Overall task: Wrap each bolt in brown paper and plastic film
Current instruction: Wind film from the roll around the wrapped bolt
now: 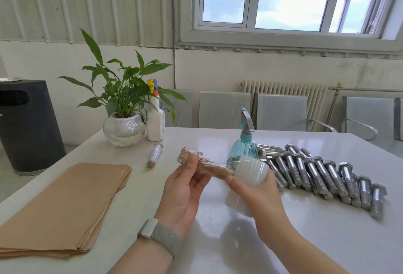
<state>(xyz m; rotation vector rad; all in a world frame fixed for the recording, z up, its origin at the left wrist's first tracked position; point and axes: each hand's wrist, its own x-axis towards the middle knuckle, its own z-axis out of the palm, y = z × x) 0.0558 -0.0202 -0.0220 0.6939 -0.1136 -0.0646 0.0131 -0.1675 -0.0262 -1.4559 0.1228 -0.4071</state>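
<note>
The left hand [183, 188] gripped a paper-wrapped bolt [207, 164] above the desk [283, 241]. The right hand [259, 195] clasped the film roll [250, 170], film apparently stretched onto the bolt. Bare bolts [322, 173] lay near the right edge.

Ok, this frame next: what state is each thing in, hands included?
Left hand: grips the paper-wrapped bolt, held above the table.
Right hand: grips the film roll, film stretched onto that bolt.
Finished bolt: wrapped, lying on the table.
Bare bolts: unwrapped, lying in a row.
Paper stack: flat.
Blue sprayer: upright.
White sprayer: upright.
</note>
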